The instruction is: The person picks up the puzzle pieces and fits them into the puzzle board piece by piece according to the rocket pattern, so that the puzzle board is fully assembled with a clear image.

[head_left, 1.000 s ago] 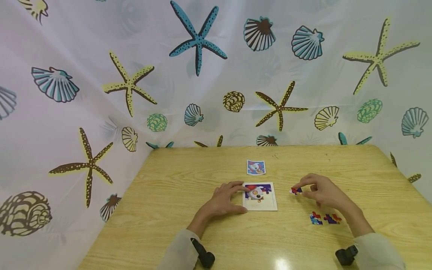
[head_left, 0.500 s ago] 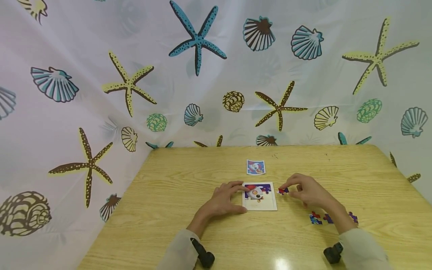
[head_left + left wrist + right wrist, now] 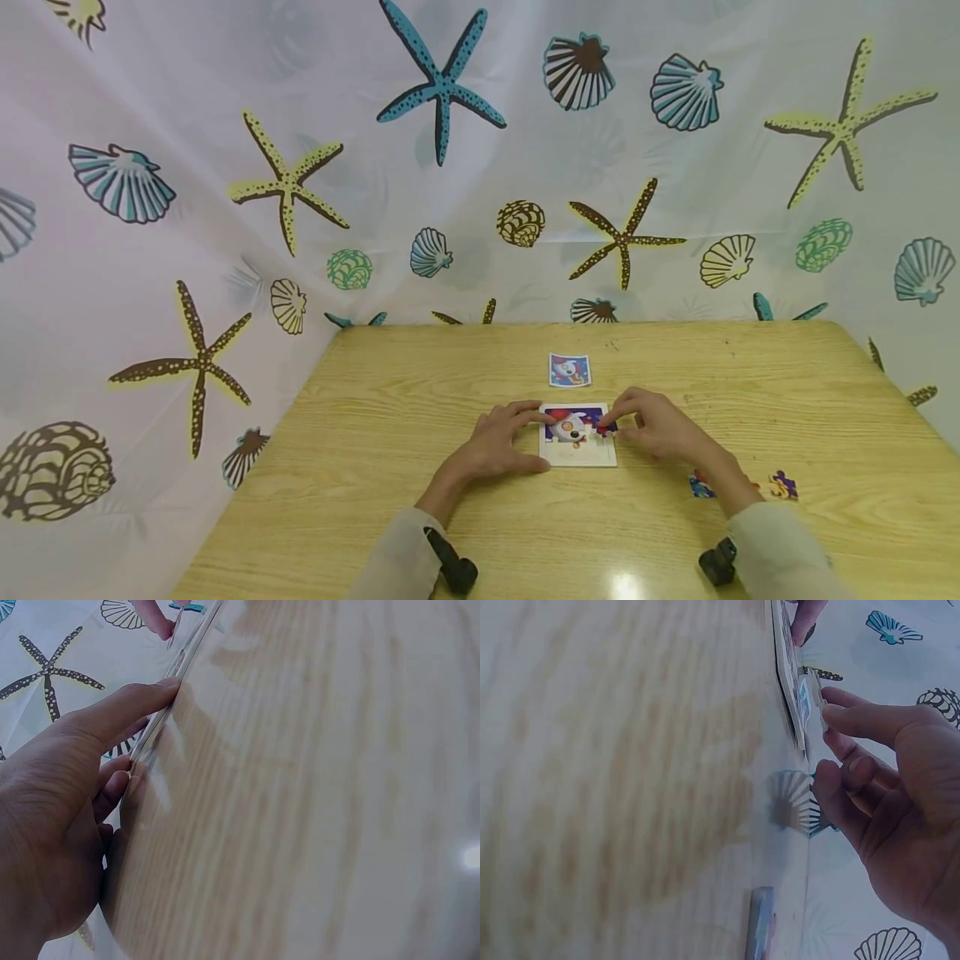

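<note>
A square white-bordered jigsaw board [image 3: 573, 458] lies flat on the table, its upper part filled with a picture of a white cartoon animal. My left hand [image 3: 495, 446] rests at its left side, index finger on the picture and thumb at the lower left corner. In the left wrist view, that thumb of my left hand [image 3: 67, 795] touches the board's edge. Between thumb and fingers my right hand [image 3: 660, 429] pinches a red and purple jigsaw piece [image 3: 604, 431] over the board's right side. The right wrist view shows the piece [image 3: 818, 701] tilted up beside the board [image 3: 786, 679].
Behind the board lies a small picture card [image 3: 570, 370] with a similar animal. Loose jigsaw pieces lie at the right, one blue and red [image 3: 701, 485], one purple and yellow [image 3: 783, 485]; the right forearm partly covers others. A shell-patterned curtain [image 3: 465, 283] stands behind the wooden table.
My right hand has moved left with the jigsaw piece, from the bare table to over the board's right side. My left hand has stayed at the board.
</note>
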